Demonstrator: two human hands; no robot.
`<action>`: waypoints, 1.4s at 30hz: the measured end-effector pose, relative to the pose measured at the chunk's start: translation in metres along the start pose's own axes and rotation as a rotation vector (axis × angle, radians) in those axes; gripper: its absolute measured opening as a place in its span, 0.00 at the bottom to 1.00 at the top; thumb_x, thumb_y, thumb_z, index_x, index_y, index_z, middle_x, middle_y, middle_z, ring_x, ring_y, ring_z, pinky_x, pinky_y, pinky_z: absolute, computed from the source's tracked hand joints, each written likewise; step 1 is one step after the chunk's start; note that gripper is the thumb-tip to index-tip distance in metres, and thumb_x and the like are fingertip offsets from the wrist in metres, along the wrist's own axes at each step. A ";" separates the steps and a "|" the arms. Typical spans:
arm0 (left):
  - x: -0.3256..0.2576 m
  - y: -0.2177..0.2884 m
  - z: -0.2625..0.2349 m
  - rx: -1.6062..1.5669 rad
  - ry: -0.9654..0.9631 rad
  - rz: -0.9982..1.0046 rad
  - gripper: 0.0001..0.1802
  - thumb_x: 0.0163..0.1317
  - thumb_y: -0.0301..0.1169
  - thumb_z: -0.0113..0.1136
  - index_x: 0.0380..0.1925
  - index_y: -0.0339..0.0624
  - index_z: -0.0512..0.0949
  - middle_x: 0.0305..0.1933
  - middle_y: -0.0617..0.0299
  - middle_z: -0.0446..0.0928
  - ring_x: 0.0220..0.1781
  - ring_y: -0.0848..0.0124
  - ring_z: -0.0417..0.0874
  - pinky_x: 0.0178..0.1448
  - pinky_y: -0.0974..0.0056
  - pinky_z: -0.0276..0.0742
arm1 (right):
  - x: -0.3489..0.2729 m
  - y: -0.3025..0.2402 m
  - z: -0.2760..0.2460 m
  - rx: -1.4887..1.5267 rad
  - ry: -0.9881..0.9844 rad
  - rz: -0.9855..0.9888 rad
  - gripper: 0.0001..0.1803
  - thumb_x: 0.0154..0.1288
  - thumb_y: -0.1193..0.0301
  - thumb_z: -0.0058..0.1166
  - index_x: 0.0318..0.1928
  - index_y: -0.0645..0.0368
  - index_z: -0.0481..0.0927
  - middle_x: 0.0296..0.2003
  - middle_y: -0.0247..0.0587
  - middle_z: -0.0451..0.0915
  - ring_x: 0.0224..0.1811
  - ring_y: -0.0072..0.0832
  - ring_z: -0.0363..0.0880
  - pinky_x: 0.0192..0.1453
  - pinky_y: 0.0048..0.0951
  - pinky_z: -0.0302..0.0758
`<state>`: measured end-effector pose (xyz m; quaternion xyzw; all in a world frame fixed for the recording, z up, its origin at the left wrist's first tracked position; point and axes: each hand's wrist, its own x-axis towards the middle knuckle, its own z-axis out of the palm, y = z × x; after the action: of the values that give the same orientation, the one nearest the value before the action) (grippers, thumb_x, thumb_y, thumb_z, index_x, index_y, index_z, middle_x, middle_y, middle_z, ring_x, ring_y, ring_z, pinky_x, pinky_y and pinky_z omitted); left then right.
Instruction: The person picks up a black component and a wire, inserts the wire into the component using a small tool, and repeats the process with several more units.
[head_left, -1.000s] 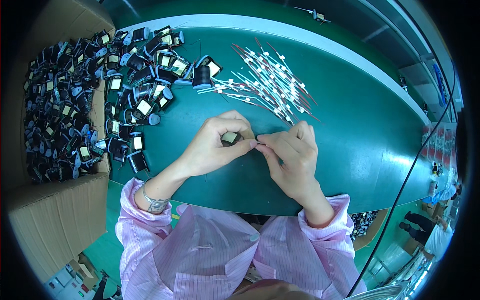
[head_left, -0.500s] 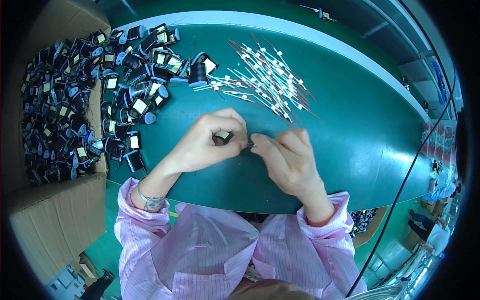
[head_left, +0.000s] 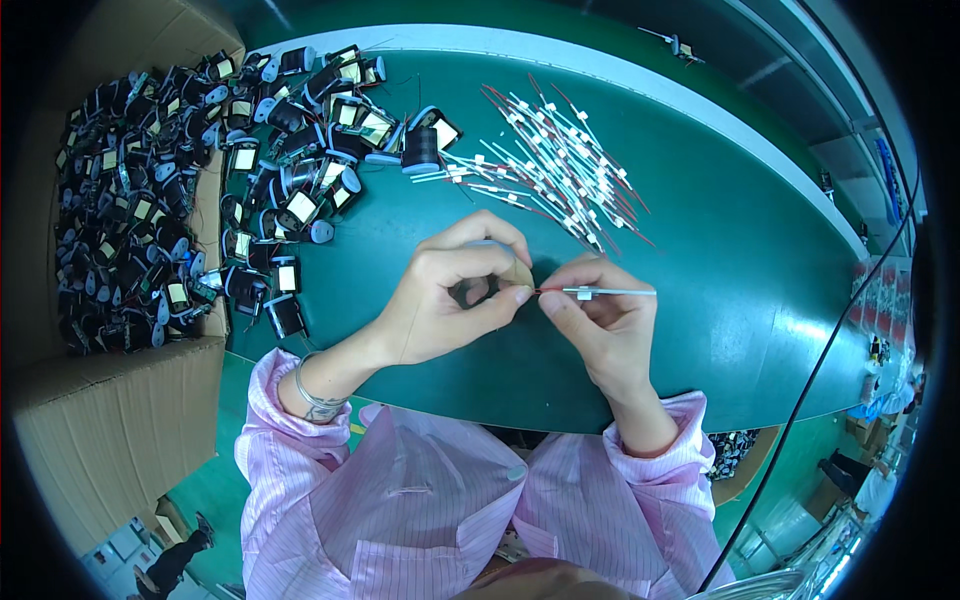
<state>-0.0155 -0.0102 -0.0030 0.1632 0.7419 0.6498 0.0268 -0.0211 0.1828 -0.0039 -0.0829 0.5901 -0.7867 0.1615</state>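
My left hand (head_left: 450, 290) is closed around a black part with a grey edge, mostly hidden by the fingers. Its thumb and forefinger pinch together at their tips, where thin wire ends seem to meet. Close by, my right hand (head_left: 600, 310) pinches a thin red wire near its end. That wire carries a white sleeve (head_left: 630, 292) and a small white tag, and points out to the right across the fingers. Whether the wire touches the part in my left hand is too small to tell.
Several similar sleeved wires (head_left: 560, 165) lie in a loose pile on the green table (head_left: 730, 250). At the left, black wired parts with grey ends (head_left: 300, 175) spread beside a cardboard box (head_left: 120, 400) full of them. A black cable (head_left: 800, 390) hangs at the right.
A red wire with a white sleeve now shows in my right hand, whose fingers have turned to pinch it. Both hands have come together at the fingertips. The whole view has shifted slightly.
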 end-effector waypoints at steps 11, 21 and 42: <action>0.002 -0.010 0.004 0.077 -0.034 0.223 0.10 0.57 0.24 0.65 0.40 0.34 0.80 0.43 0.59 0.77 0.29 0.74 0.77 0.29 0.72 0.71 | 0.001 -0.005 -0.012 0.107 0.170 -0.080 0.05 0.62 0.84 0.55 0.39 0.68 0.78 0.35 0.43 0.80 0.31 0.16 0.74 0.34 0.16 0.70; -0.002 -0.015 0.015 -0.002 0.007 0.181 0.23 0.52 0.24 0.71 0.48 0.32 0.74 0.50 0.48 0.80 0.48 0.62 0.84 0.47 0.64 0.81 | -0.006 -0.009 -0.003 -0.023 0.084 -0.210 0.08 0.56 0.90 0.54 0.36 0.70 0.78 0.39 0.50 0.82 0.40 0.26 0.81 0.42 0.23 0.76; -0.001 -0.015 0.015 0.031 -0.014 0.246 0.22 0.51 0.24 0.72 0.46 0.33 0.75 0.49 0.46 0.80 0.45 0.62 0.85 0.41 0.66 0.81 | -0.005 -0.011 -0.001 -0.369 0.107 -0.415 0.08 0.49 0.86 0.62 0.31 0.68 0.80 0.34 0.46 0.83 0.35 0.29 0.84 0.39 0.24 0.79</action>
<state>-0.0145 0.0022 -0.0204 0.2581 0.7261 0.6353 -0.0505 -0.0180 0.1879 0.0064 -0.1883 0.7015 -0.6854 -0.0523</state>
